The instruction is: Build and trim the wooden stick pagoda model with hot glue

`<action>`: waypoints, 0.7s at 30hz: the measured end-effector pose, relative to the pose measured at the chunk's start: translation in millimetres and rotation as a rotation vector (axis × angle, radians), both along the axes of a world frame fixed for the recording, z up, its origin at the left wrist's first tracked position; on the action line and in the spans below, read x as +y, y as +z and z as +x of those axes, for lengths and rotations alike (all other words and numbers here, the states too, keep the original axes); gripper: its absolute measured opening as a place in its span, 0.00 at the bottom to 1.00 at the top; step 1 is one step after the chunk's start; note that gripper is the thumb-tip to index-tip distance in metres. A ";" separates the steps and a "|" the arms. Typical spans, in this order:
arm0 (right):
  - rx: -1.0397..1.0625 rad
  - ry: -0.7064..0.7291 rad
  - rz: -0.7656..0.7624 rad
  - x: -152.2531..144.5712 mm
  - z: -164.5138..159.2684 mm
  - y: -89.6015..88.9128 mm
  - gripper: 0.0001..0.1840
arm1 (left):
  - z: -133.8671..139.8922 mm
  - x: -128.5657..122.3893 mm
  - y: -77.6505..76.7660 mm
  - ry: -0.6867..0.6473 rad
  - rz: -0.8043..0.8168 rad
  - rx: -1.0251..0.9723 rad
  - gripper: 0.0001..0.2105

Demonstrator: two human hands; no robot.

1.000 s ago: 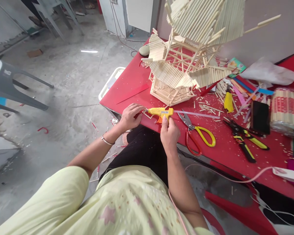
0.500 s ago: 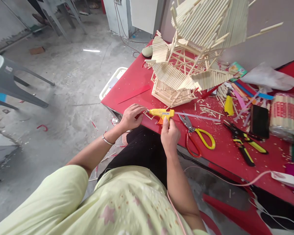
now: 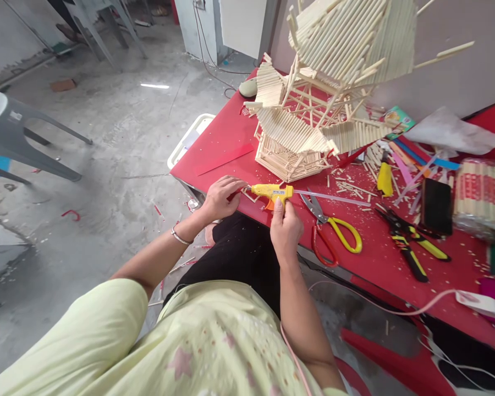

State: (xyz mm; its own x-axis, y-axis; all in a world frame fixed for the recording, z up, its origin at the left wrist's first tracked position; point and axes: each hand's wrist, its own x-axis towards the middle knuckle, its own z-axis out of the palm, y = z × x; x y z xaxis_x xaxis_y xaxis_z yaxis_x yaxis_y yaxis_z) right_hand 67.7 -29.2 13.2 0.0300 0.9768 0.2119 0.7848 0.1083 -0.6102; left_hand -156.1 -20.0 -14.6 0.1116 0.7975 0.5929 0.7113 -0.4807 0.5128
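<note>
My right hand [image 3: 286,228] is wrapped round the handle of a yellow glue gun [image 3: 270,191], its thumb at the back end. A long translucent glue stick [image 3: 334,198] sticks out of the gun's rear, over the table. At the nozzle, my left hand [image 3: 223,198] has its fingers bent together; what they pinch, if anything, is hidden behind them. Just beyond the gun stands a tiered, pagoda-like model [image 3: 291,159] built of thin wooden sticks. Scissors [image 3: 324,220] with one red and one yellow handle lie beside my right hand.
On the red table [image 3: 214,137] are black-and-yellow pliers [image 3: 408,242], a phone [image 3: 436,204], bundled sticks in plastic [image 3: 484,192], a yellow-handled tool [image 3: 384,179] and scattered stick pieces. A pink cable [image 3: 429,309] runs along the front edge. A grey stool [image 3: 33,124] stands at left.
</note>
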 end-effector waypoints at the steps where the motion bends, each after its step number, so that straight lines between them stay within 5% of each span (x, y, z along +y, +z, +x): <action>1: -0.001 -0.001 0.002 -0.1 -0.1 0.1 0.34 | -0.1 0.0 -0.3 -0.001 0.004 0.000 0.17; 21: -0.005 -0.009 -0.037 -1.3 -0.5 -0.5 0.38 | -0.6 0.2 -6.0 -0.027 0.078 -0.021 0.19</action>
